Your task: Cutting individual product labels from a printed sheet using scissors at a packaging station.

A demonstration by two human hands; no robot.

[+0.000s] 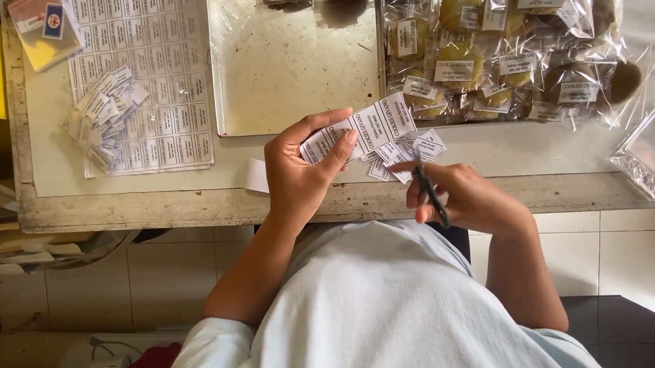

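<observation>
Holding: your left hand (299,171) pinches a label strip (366,126); right hand (465,196) grips scissors (429,191), above the worktop (189,206) edge.

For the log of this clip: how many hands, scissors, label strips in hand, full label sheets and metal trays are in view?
hands: 2, left hand and right hand
scissors: 1, in the right hand
label strip: 1, held in the left hand
label sheet: 1 on top; any beneath cannot be told
metal tray: 1
Total: 6
</observation>
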